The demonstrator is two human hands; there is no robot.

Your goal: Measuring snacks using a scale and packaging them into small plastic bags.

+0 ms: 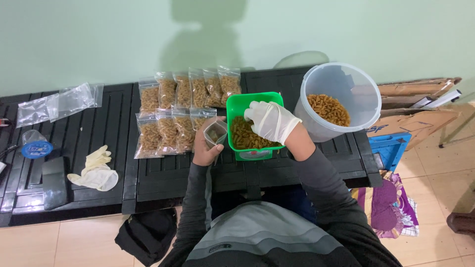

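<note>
Filled pasta bags (183, 106) lie at ten o'clock. Bare left hand (205, 148) pinches a small open bag (215, 132) upright beside the green tray (235, 106). Gloved right hand (271, 121), fingers curled, rests in the tray's pasta (243, 137); white bucket (341, 84) at two o'clock.
</note>
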